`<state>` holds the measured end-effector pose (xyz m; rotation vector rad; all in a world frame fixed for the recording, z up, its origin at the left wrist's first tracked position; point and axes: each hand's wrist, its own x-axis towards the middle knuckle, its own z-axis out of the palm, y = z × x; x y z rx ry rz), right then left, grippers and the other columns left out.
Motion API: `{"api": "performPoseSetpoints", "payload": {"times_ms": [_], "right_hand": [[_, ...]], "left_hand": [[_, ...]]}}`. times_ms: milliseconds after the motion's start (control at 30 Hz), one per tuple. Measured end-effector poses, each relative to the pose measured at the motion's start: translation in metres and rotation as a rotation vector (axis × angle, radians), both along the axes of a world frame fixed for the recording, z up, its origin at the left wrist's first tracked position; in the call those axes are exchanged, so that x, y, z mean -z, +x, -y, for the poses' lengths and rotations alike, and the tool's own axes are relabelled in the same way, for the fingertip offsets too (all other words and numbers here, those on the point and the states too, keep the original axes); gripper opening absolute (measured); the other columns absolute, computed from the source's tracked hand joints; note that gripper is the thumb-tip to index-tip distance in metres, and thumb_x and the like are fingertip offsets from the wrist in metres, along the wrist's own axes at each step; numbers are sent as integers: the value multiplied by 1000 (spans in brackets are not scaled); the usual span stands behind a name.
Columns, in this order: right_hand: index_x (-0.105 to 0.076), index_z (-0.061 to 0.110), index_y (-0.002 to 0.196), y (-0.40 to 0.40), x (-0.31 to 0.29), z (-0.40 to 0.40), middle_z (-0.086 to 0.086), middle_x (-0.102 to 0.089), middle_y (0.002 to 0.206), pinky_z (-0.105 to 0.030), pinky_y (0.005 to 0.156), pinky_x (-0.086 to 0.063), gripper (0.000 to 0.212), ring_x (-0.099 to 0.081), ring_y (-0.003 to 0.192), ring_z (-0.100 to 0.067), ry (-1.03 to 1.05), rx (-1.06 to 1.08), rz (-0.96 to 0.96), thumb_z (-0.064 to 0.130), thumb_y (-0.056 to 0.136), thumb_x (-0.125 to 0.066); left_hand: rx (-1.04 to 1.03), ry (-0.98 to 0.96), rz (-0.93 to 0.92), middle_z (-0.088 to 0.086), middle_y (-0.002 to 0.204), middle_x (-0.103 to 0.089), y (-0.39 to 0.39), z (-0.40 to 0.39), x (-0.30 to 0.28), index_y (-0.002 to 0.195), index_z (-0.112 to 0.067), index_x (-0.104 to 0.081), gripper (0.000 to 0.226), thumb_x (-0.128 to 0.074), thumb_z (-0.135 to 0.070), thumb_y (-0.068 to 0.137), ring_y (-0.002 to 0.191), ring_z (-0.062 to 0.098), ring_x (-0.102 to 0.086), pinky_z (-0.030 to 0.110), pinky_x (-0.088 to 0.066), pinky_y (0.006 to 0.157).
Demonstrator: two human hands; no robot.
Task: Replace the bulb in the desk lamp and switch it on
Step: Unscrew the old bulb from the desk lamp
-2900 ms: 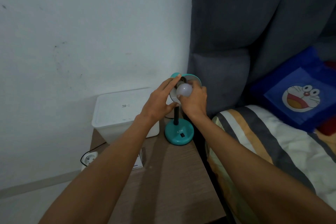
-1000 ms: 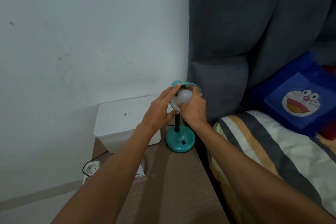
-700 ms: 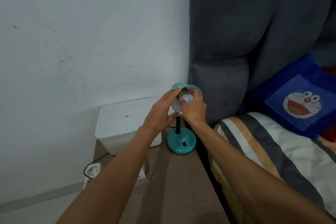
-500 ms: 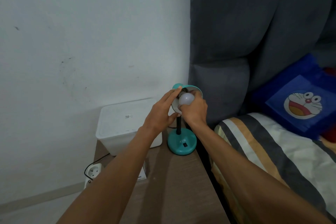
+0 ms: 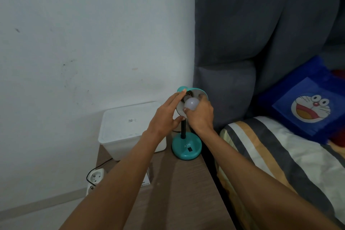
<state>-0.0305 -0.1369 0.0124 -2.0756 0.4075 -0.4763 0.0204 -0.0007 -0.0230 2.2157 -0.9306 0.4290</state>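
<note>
A teal desk lamp (image 5: 186, 147) stands on the far right corner of the wooden bedside table (image 5: 179, 192), its shade (image 5: 197, 91) tilted toward me. A white bulb (image 5: 190, 103) sits at the mouth of the shade, unlit. My right hand (image 5: 200, 115) is wrapped around the bulb from the right and below. My left hand (image 5: 166, 115) presses its fingers flat against the left rim of the shade, thumb under it. The socket inside the shade is mostly hidden. A black switch (image 5: 189, 149) shows on the lamp base.
A white lidded plastic box (image 5: 128, 127) sits on the table left of the lamp, against the wall. A small white carton (image 5: 147, 177) lies under my left forearm. A power strip (image 5: 95, 177) with a black cord lies on the floor. A bed with a striped blanket (image 5: 280, 155) borders the right.
My right hand has shifted its grip around the bulb from frame to frame, while my left hand has stayed on the shade. The view has drifted slightly.
</note>
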Motion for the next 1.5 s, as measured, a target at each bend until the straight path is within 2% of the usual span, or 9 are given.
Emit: {"api": "performPoseSetpoints", "payload": {"times_ms": [267,433,567,867,1000,1133,1367,1433,1500], "right_hand": [[-51,24,132,0,-5,4,-10,-59,126,-44,89,-58,58,-60,114,-30,100,-45,-18,13,82,-77],[-59,23,127,-1,-4,3,-9,-63,124,-33,89,-51,35,-61,114,-28,99,-40,23,27,94,-66],[-49,15,140,-4,0,1,-12,-61,129,-35,91,-50,64,-61,117,-30,120,21,17,17,84,-78],[-51,24,134,-3,0,6,-12,-56,127,-32,87,-52,60,-57,114,-28,36,-28,42,-2,83,-67],[-54,29,124,-6,5,8,-8,-58,119,-27,81,-43,45,-56,106,-23,52,-30,94,25,84,-74],[-51,26,128,-18,9,10,-6,-58,123,-23,78,-42,49,-56,103,-19,69,2,124,30,86,-76],[-58,26,124,-51,4,14,1,-66,116,-39,86,-55,53,-61,106,-22,67,47,194,43,77,-78],[-61,25,120,-63,3,11,1,-65,112,-30,82,-56,51,-62,100,-19,70,27,242,38,75,-81],[-63,24,121,-74,4,6,1,-59,113,-8,75,-45,50,-58,96,-14,27,-7,258,33,76,-82]], "left_hand": [[8,-12,-8,3,162,-42,-2,1,-2,160,-20,-33,97,-86,-6,80,144,20,-47,43,-51,109],[5,-17,-1,2,161,-42,-2,1,-2,160,-19,-34,96,-85,-3,80,145,19,-47,42,-52,108],[-7,-19,-18,2,161,-42,-3,1,-3,160,-22,-32,98,-86,-4,79,145,20,-47,43,-51,110],[-20,8,-13,2,160,-43,-2,1,-4,161,-22,-31,99,-86,-6,80,143,20,-48,41,-51,109],[-28,4,-15,1,160,-44,-2,-1,-3,160,-22,-32,98,-86,-7,80,142,19,-49,40,-51,110],[-49,5,-37,0,160,-44,-6,0,-4,160,-26,-32,97,-85,-7,81,141,19,-50,41,-51,111],[-112,96,-74,-2,169,-28,-32,-19,-18,162,-38,-16,101,-81,-29,85,152,20,-35,36,-39,117],[-146,71,-87,-2,167,-33,-47,-33,-18,163,-32,-22,94,-78,-35,87,152,18,-34,36,-37,119],[-200,68,-89,-1,164,-39,-63,-51,-16,161,-28,-29,86,-76,-39,90,149,17,-38,31,-35,118]]}}
